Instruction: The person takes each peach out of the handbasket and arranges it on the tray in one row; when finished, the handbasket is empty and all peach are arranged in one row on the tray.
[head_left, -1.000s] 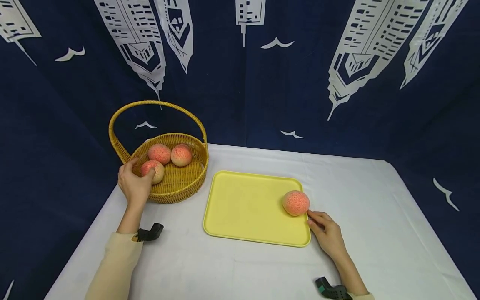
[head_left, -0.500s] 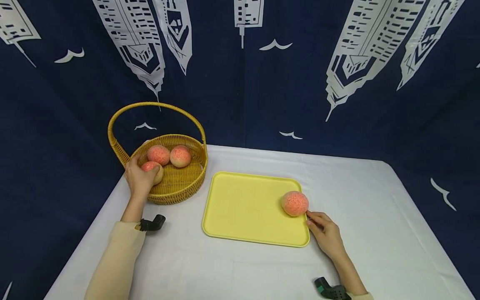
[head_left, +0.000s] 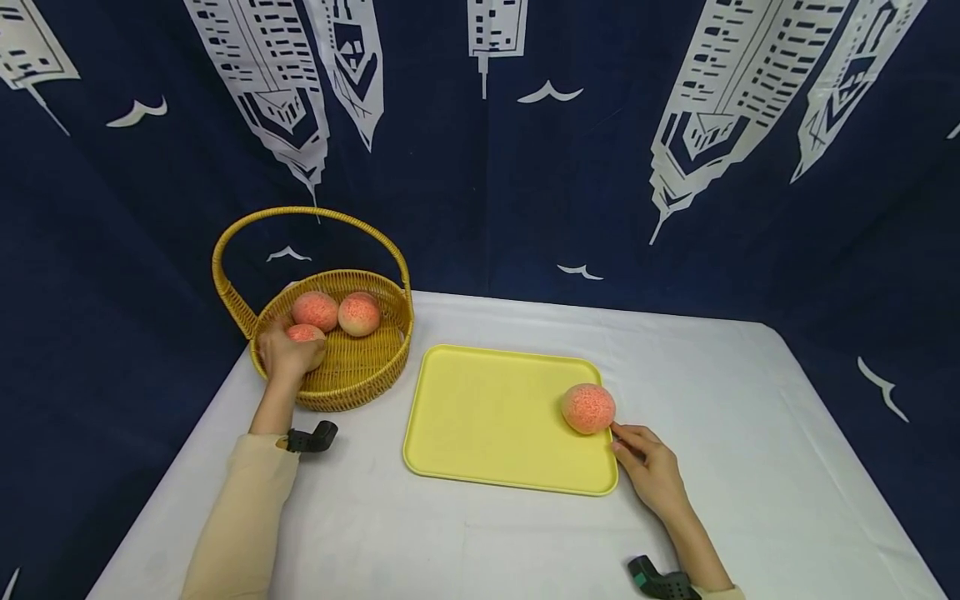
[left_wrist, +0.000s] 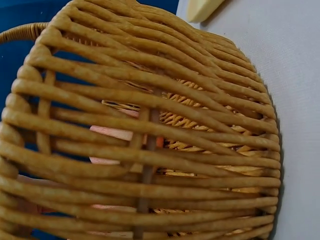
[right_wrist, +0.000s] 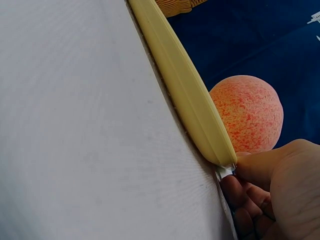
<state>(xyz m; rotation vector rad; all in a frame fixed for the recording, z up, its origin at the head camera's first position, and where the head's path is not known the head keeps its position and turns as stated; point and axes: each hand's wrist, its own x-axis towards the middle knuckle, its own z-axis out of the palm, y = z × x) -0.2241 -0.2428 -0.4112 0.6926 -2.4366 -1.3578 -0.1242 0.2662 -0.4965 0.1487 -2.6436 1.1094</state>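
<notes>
In the head view my left hand [head_left: 283,357] reaches over the near-left rim of the wicker basket [head_left: 356,393]. Its thumb and fingers wrap a pink-and-cream peach [head_left: 305,332], partly hidden by the hand. Two more peaches lie at the back of the basket: a left peach [head_left: 315,310] and a right peach [head_left: 359,313]. My right hand [head_left: 651,467] holds the right edge of the yellow tray [head_left: 487,417], its thumb against the rim in the right wrist view. Another peach [head_left: 588,408] sits on the tray beside that edge. Basket weave hides the left hand's grip in the left wrist view.
The basket's tall arched handle [head_left: 311,212] rises over its opening. A white tablecloth [head_left: 465,542] covers the table, and a dark blue printed curtain [head_left: 480,183] hangs behind it. Each wrist carries a black camera mount, such as the left mount [head_left: 312,437].
My left hand has moved further into the basket and closed round the near-left peach, covering more of it. The right hand, tray and tray peach stay in place.
</notes>
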